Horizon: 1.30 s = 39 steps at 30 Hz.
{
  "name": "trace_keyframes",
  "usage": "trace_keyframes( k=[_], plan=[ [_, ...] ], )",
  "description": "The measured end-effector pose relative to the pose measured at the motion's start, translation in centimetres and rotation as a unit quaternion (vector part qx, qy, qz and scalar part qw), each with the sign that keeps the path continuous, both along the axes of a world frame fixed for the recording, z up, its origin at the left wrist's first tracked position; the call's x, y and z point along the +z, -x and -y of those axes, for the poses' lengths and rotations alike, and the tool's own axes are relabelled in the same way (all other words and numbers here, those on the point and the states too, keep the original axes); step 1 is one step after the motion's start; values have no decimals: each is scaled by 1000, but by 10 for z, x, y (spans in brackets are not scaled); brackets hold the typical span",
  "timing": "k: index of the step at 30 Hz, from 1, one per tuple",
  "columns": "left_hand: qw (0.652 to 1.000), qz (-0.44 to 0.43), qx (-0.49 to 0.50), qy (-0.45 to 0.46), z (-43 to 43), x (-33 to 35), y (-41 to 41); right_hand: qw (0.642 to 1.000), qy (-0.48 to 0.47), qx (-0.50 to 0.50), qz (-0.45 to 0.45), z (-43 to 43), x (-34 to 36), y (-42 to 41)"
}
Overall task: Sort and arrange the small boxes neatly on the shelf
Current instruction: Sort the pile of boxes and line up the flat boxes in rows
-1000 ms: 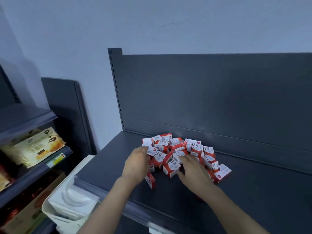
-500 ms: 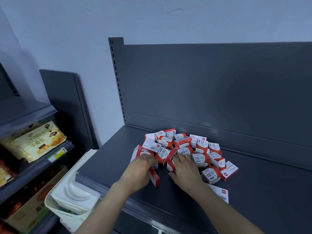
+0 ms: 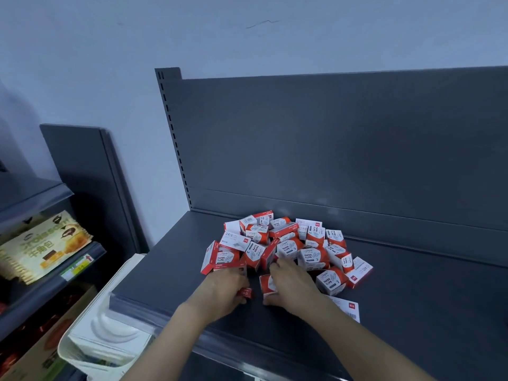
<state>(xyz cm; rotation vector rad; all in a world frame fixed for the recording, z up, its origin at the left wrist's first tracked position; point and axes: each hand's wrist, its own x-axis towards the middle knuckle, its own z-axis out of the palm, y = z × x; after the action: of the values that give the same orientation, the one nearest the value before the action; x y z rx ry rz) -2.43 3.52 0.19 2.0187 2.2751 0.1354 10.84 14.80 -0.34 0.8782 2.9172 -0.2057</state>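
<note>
Near edge of the pile: left hand has its fingers curled round a red box, one end showing below the knuckles. Right hand, just right of it, grips a red-and-white box between thumb and fingers. A flat white box lies apart, at the pile's front right, beside the right forearm. The pile of small boxes sits loose and unsorted on the dark shelf, boxes tilted and overlapping. Behind the pile stands the grey back panel. Left of the pile, lower down: a white bin; further left, a snack packet.
</note>
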Motion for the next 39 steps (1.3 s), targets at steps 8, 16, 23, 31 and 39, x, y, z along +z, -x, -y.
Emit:
trace_keyframes(
  k=[8, 16, 23, 31, 39],
  plan=[
    [995, 41, -6, -93, -20, 11, -5, 988, 88, -68, -106, 6, 18, -39],
    [988, 31, -75, -129, -91, 53, -90, 968, 35, -159, -193, -23, 55, -132],
    [975, 59, -149, -156, -157, 69, -212, 942, -15, -260, -210, -63, 76, -255],
    [976, 52, -162, -137, -222, 63, -357, 925, -49, -327, -190, -125, 72, -411],
    [992, -29, -95, -81, -271, 46, -436, 907, -28, -389, -160, -178, 58, -522]
  ],
)
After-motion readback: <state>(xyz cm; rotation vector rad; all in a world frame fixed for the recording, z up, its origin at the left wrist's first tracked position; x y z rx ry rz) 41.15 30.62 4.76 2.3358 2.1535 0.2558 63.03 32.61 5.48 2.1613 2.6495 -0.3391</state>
